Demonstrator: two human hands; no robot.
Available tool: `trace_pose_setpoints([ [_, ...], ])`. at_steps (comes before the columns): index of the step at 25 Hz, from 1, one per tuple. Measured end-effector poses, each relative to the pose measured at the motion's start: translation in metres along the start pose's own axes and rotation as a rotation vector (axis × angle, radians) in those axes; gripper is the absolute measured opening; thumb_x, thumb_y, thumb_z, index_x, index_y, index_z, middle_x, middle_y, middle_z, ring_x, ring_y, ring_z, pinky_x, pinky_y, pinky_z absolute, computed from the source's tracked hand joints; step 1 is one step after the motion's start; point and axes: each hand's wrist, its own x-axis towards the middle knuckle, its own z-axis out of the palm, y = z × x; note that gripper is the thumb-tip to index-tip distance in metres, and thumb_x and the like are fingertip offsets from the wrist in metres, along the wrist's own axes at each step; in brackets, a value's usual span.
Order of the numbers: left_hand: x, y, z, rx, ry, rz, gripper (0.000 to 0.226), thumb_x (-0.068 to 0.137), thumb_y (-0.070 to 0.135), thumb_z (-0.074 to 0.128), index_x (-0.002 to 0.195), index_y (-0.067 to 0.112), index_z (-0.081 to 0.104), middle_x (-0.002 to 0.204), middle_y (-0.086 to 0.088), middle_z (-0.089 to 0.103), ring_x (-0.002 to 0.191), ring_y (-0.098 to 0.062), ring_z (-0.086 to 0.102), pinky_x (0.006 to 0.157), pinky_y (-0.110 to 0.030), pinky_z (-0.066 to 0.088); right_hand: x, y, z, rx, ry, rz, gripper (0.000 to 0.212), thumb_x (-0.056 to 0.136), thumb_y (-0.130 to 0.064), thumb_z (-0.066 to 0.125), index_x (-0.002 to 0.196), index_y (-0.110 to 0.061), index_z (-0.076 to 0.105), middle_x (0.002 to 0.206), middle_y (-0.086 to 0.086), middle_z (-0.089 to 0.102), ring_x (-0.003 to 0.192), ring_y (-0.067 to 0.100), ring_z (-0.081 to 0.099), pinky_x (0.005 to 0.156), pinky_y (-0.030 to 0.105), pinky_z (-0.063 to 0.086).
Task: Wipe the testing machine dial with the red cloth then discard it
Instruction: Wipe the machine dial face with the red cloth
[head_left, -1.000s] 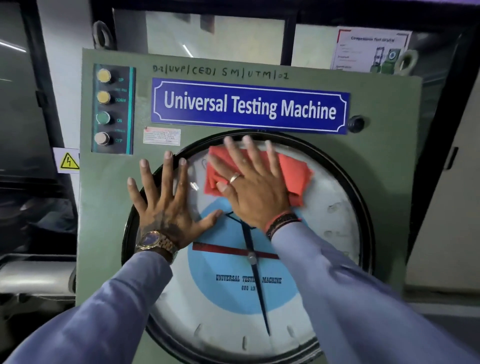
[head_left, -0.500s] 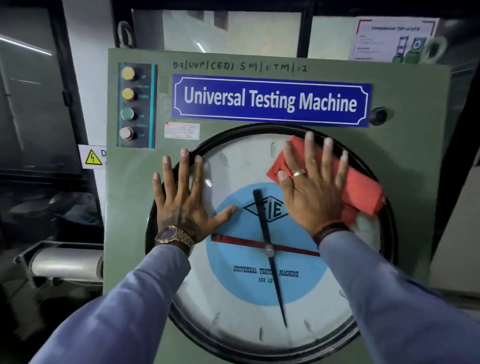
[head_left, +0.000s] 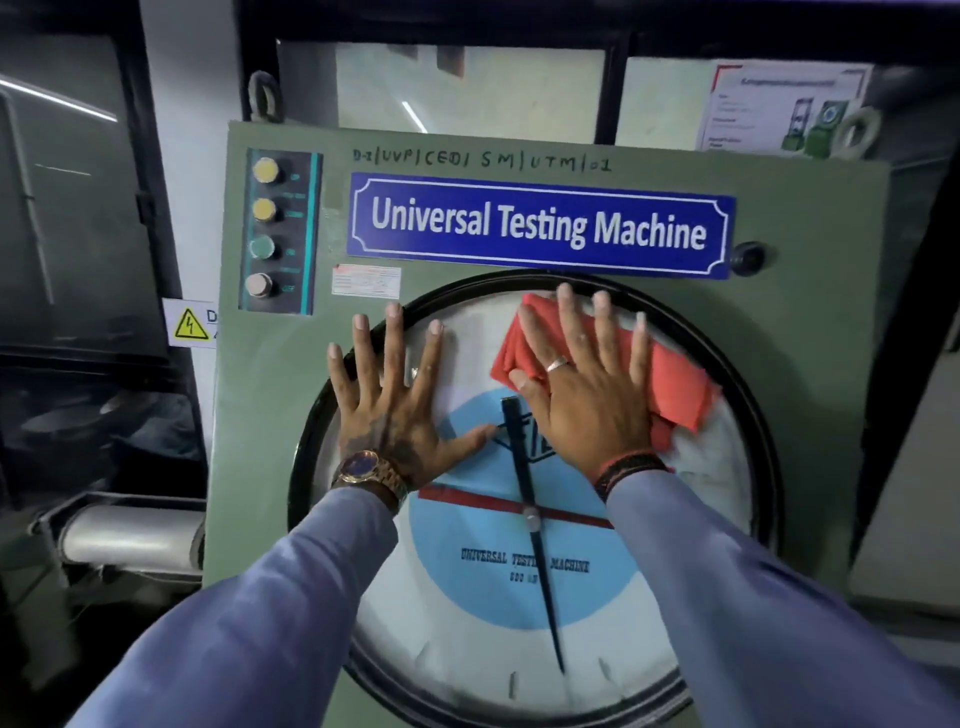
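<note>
The round dial (head_left: 467, 613) of the green testing machine has a white face, a blue centre, a black rim and a black needle. A folded red cloth (head_left: 675, 379) lies flat against the dial's upper right part. My right hand (head_left: 587, 389) presses on the cloth with fingers spread, covering its left half. My left hand (head_left: 389, 410) rests flat on the dial's upper left rim, fingers apart, holding nothing. A watch sits on the left wrist.
A blue nameplate (head_left: 540, 228) reading "Universal Testing Machine" sits above the dial. A column of push buttons (head_left: 265, 234) is at the panel's upper left, a black knob (head_left: 747, 255) at upper right. A metal roller (head_left: 130, 535) and dark machinery stand left.
My right hand slid the red cloth from the dial's top centre to the right, then slightly back up and left. The left hand stayed flat on the dial's left rim.
</note>
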Motion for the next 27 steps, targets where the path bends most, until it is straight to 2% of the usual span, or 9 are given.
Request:
trace_pose_setpoints([
  [2,0.006,0.018,0.002,-0.022,0.013,-0.049,0.133,0.072,0.112,0.026,0.177,0.033,0.005,0.185,-0.02,-0.009,0.168,-0.054,-0.008,0.13,-0.077,-0.007,-0.033,0.033,-0.004,-0.004,0.011,0.18,0.074,0.11,-0.064,0.04,0.177,-0.042,0.018,0.188,0.006,0.017,0.171,0.044,0.019,0.135,0.072,0.002],
  [4,0.006,0.023,0.005,-0.027,0.021,-0.066,0.134,0.071,0.112,0.027,0.177,0.032,0.005,0.184,-0.022,-0.009,0.168,-0.054,-0.009,0.13,-0.077,-0.007,-0.069,0.06,-0.007,-0.009,0.007,0.345,0.072,0.111,-0.061,0.042,0.177,-0.038,0.023,0.187,0.012,0.022,0.168,0.048,0.024,0.133,0.075,0.01],
  [8,0.004,0.016,0.005,-0.034,0.032,-0.051,0.134,0.072,0.112,0.031,0.177,0.032,0.008,0.185,-0.021,-0.007,0.168,-0.053,-0.007,0.131,-0.076,-0.005,-0.083,0.056,-0.007,-0.015,-0.006,0.47,0.07,0.11,-0.051,0.048,0.175,-0.033,0.03,0.185,0.017,0.025,0.167,0.052,0.025,0.131,0.078,0.015],
  [10,-0.003,0.009,0.005,-0.032,0.039,-0.037,0.131,0.074,0.11,0.034,0.177,0.033,0.01,0.185,-0.019,-0.004,0.169,-0.051,-0.006,0.132,-0.075,-0.004,-0.061,0.045,-0.006,0.001,0.012,0.39,0.068,0.112,-0.051,0.046,0.176,-0.033,0.031,0.186,0.016,0.022,0.168,0.053,0.022,0.132,0.077,0.013],
  [13,-0.02,-0.005,0.008,-0.048,0.029,-0.049,0.129,0.076,0.107,0.037,0.177,0.032,0.009,0.186,-0.014,-0.004,0.171,-0.046,-0.007,0.133,-0.07,-0.006,-0.011,0.021,-0.007,0.016,-0.003,0.143,0.069,0.113,-0.057,0.038,0.177,-0.036,0.025,0.188,0.011,0.016,0.171,0.05,0.015,0.134,0.076,0.008],
  [17,-0.042,-0.021,0.015,-0.058,0.028,-0.086,0.133,0.075,0.108,0.033,0.178,0.028,0.005,0.186,-0.013,-0.003,0.172,-0.041,-0.004,0.134,-0.062,-0.008,0.031,-0.039,-0.004,0.031,-0.018,-0.21,0.068,0.112,-0.059,0.042,0.175,-0.039,0.03,0.187,0.006,0.022,0.172,0.045,0.017,0.133,0.076,0.014],
  [19,-0.04,-0.02,0.015,-0.068,0.03,-0.076,0.132,0.076,0.108,0.029,0.177,0.028,0.003,0.187,-0.01,-0.004,0.172,-0.039,-0.007,0.134,-0.062,-0.011,0.034,-0.053,-0.004,0.028,-0.037,-0.317,0.067,0.112,-0.061,0.042,0.174,-0.04,0.032,0.186,0.004,0.025,0.172,0.042,0.019,0.134,0.074,0.015],
  [22,-0.017,-0.007,0.012,-0.048,0.059,-0.01,0.127,0.079,0.106,0.03,0.177,0.03,0.004,0.187,-0.003,-0.004,0.172,-0.038,-0.01,0.133,-0.067,-0.011,0.031,-0.038,-0.006,0.035,-0.039,-0.284,0.07,0.11,-0.067,0.044,0.174,-0.042,0.032,0.186,0.001,0.025,0.173,0.037,0.019,0.135,0.071,0.013],
  [27,0.016,0.021,0.006,-0.01,0.071,0.082,0.127,0.081,0.106,0.027,0.177,0.026,0.01,0.187,-0.005,0.002,0.172,-0.04,-0.003,0.134,-0.067,-0.01,0.006,0.023,-0.011,-0.013,0.002,-0.017,0.075,0.11,-0.075,0.032,0.176,-0.043,0.022,0.188,0.001,0.018,0.173,0.04,0.016,0.136,0.071,0.006],
])
